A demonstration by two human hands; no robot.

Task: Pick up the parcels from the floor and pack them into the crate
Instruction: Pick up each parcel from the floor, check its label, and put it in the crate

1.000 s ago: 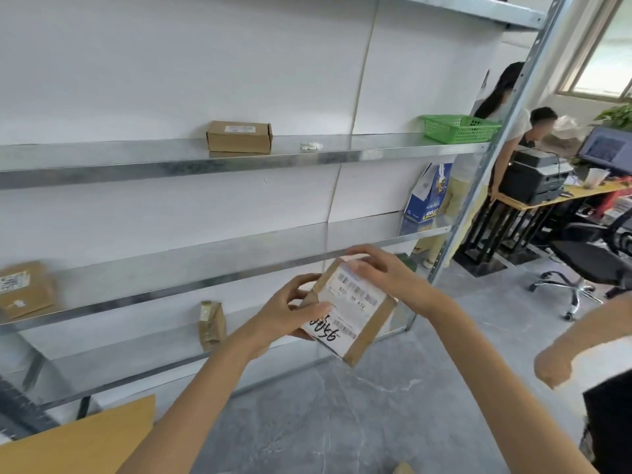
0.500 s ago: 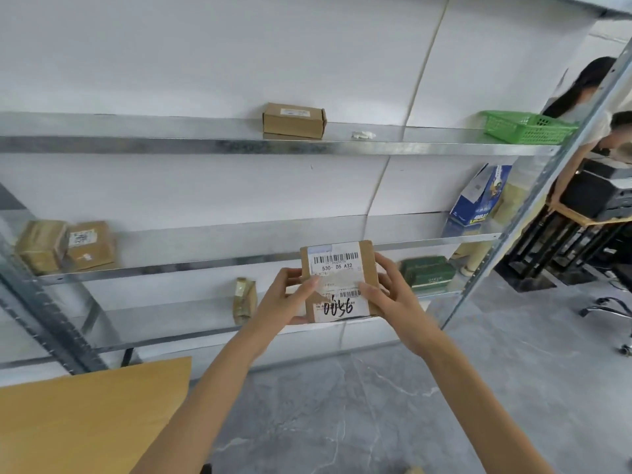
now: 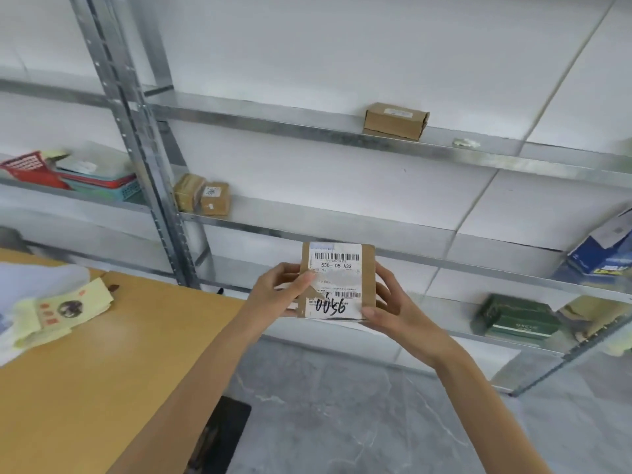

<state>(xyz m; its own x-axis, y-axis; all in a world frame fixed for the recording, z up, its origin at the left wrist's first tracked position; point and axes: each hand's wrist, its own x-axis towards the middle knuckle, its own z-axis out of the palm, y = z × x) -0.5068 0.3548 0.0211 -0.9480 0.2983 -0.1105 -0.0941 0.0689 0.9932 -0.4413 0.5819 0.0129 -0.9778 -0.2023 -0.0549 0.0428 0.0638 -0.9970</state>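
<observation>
A small brown cardboard parcel with a white barcode label and handwritten "0056" is held upright in front of the metal shelving. My left hand grips its left edge, thumb across the label. My right hand grips its right edge and lower corner. No crate is in view.
A wooden table with yellow paper packets lies at the left. On the shelves sit other brown parcels, stacked red and blue baskets, a green box and a blue box. Grey marble floor below.
The view has swung left, bringing the table and baskets in. The parcel went from tilted to upright between both hands, label facing me.
</observation>
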